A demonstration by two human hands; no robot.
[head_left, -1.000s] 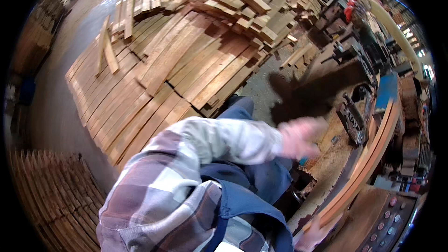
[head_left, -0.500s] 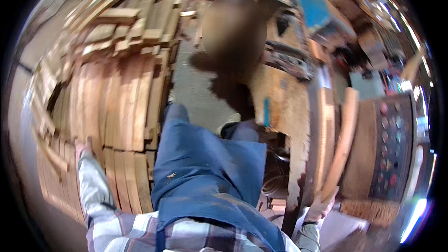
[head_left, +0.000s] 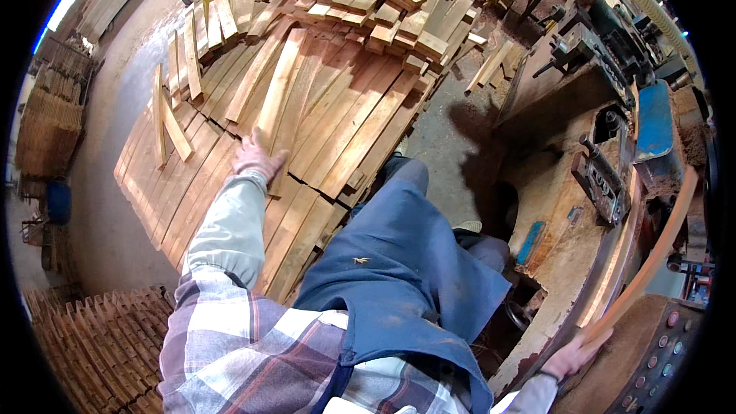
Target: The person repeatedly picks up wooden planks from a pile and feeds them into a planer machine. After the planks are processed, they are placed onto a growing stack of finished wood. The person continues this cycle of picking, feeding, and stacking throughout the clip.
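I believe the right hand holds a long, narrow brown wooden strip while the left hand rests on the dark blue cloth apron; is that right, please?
Not quite: the head view shows the left hand on the stacked pale wooden boards, not the dark blue cloth apron. The right hand does hold the long, narrow brown wooden strip.

I see a passage above the floor (head_left: 438, 161), between the plank stack (head_left: 360, 119) and the machine table (head_left: 571, 238); the blue apron (head_left: 399, 261) fills its near end. My left hand (head_left: 259, 159) can slide leftward over this stack, but loose strips (head_left: 175, 130) obstruct farther ahead. Beside my right hand (head_left: 573, 355), the button panel (head_left: 652, 372) limits the room.
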